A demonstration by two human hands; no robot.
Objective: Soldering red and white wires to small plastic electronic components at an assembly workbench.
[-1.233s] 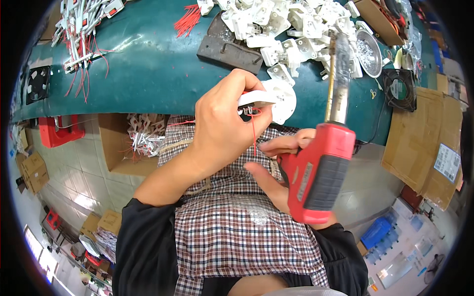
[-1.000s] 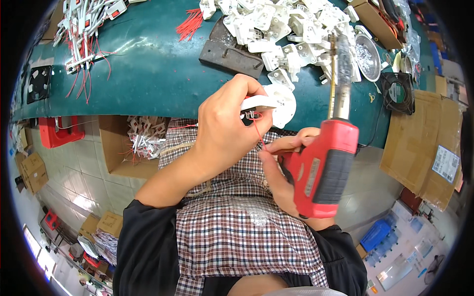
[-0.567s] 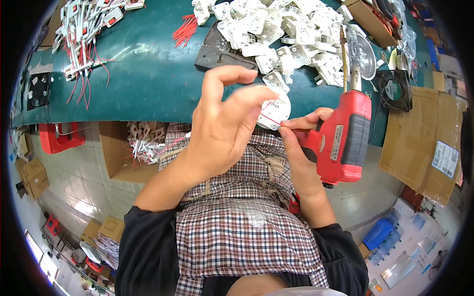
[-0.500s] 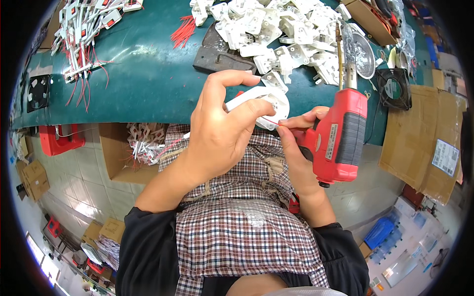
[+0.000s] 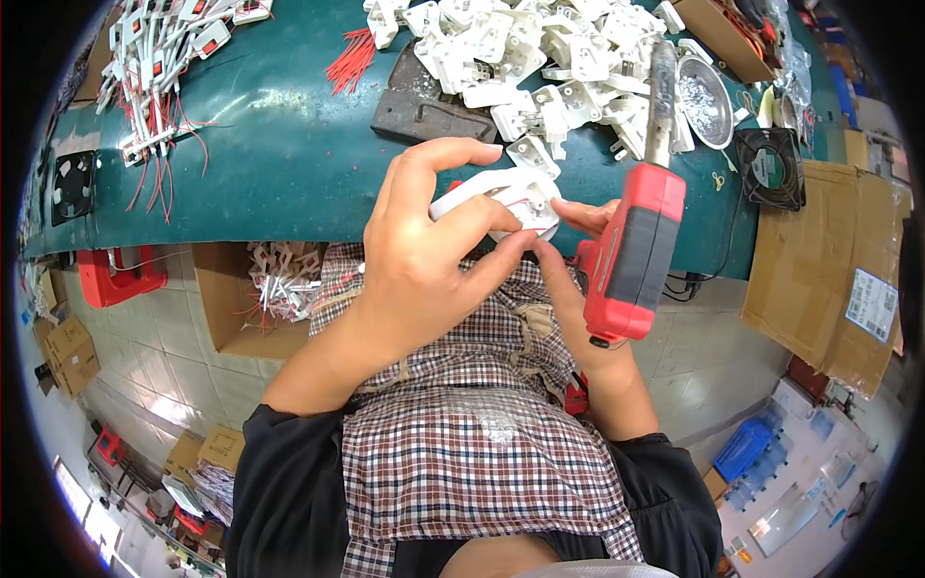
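Note:
My left hand (image 5: 414, 255) is closed round a rounded white plastic housing (image 5: 525, 183), with its thumb and a finger at the near edge of the opening. A thin red wire shows inside the housing. My right hand (image 5: 570, 279) holds a red-and-grey soldering gun (image 5: 641, 255), tip pointing away from me. The gun's grip is partly hidden behind its body. The right thumb and a finger also touch the housing's right rim. Just beyond the housing lies another small white plastic part (image 5: 532, 154).
A heap of white plastic parts (image 5: 568, 48) covers the far bench, beside a dark metal block (image 5: 424, 108), red wires (image 5: 351, 60) and a round metal dish (image 5: 705, 101). Wired white parts (image 5: 159, 67) lie far left. Small black fans (image 5: 771, 169) stand at both sides.
The soldering gun has shifted left and tilted slightly. My left thumb has moved down to the housing's near edge, and my right fingers have moved up along its right rim.

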